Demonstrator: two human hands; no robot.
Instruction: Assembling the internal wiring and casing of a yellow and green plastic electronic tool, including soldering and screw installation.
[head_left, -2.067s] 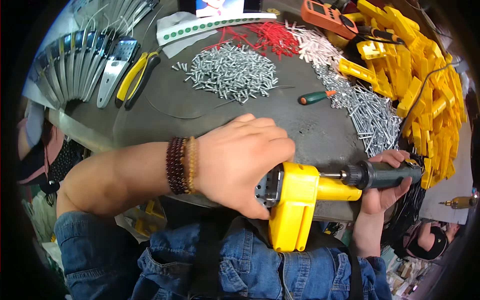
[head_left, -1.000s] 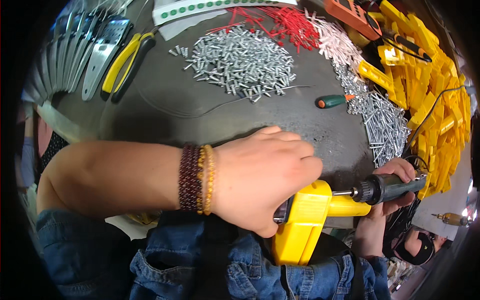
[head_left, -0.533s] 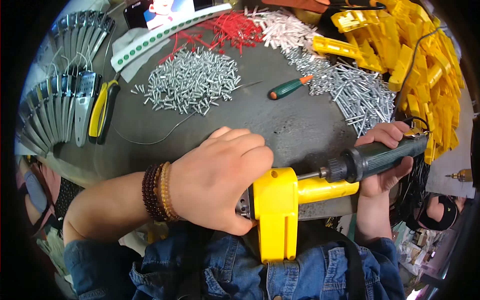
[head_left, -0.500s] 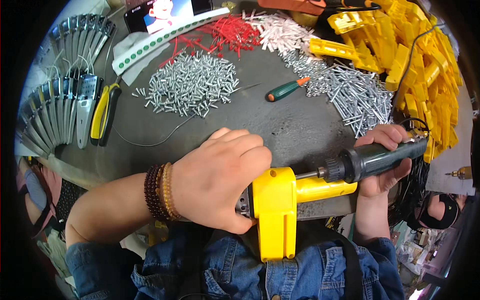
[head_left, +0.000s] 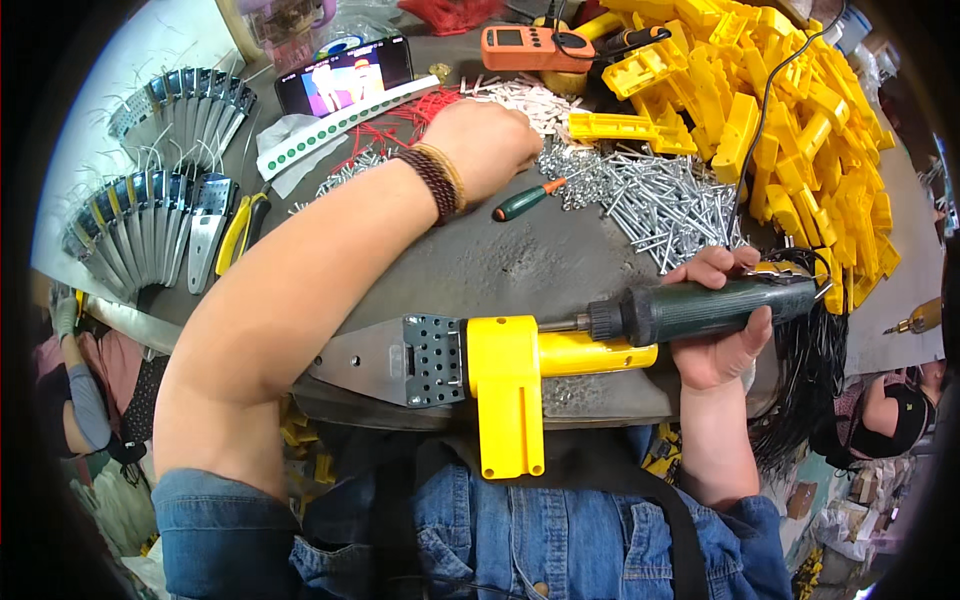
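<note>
My right hand (head_left: 715, 340) is wrapped round a dark green electric screwdriver (head_left: 700, 308), thumb below and fingers above. Its shaft reaches left to a yellow plastic handle body (head_left: 505, 385), which is joined to a perforated metal plate (head_left: 400, 362) tapering left. This tool head lies at the table's near edge with no hand on it. Far across the table my left hand (head_left: 482, 150) is closed, fingers curled down beside white sleeve-like pieces (head_left: 530, 98) and small shiny metal parts (head_left: 572, 172); its fingertips are hidden. The left forearm covers most of the short screws (head_left: 350, 172).
A green-handled screwdriver (head_left: 522, 203) lies near long screws (head_left: 665, 205). Yellow plastic parts (head_left: 770, 130) heap at the right, black wires (head_left: 800, 390) hang below. At the left stand metal plates (head_left: 140, 235) and yellow pliers (head_left: 237, 235). Behind are a phone (head_left: 345, 78) and orange meter (head_left: 530, 50).
My left hand has let go of the yellow and metal assembly and reached forward to the far piles. The metal plate has come into sight. My right hand still holds the electric screwdriver.
</note>
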